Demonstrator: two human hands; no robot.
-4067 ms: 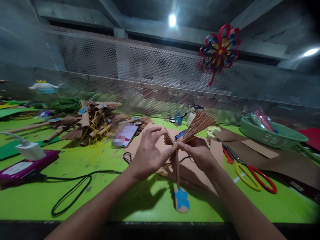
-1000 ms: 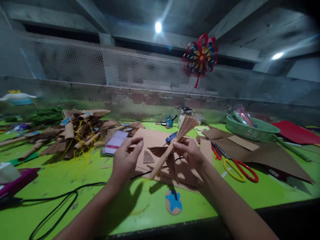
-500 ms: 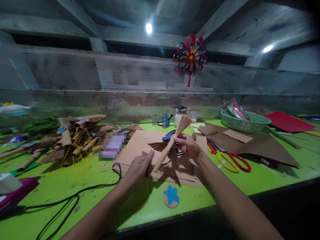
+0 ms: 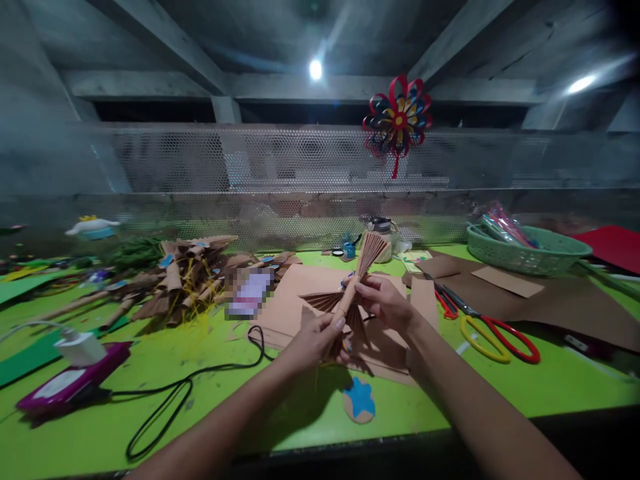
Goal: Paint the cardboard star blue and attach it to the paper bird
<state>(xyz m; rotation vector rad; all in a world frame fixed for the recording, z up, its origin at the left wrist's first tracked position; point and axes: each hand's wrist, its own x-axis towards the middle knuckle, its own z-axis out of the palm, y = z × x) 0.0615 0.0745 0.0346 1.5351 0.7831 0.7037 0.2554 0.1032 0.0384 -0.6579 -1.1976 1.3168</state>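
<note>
A brown paper craft figure, a rolled tube with pleated paper fans at its top end and sides, is tilted above the worktable in both my hands. My left hand is closed round the tube's lower end, thumb on top. Higher up, my right hand pinches the tube near its middle. Stacked brown paper sheets lie under the figure. Below the hands rests a round brown paper disc with a blue star shape. Part of the side fan is hidden behind the tube and fingers.
Scissors with red and yellow handles lie on the right, near a green basket. Finished-looking pleated paper pieces are heaped at left. A black cable runs from a purple power strip. Behind stands a jar.
My left hand has moved right and up and now grips the tube's lower end; before, it was beside it. My right hand keeps its hold. The view has shifted left.
</note>
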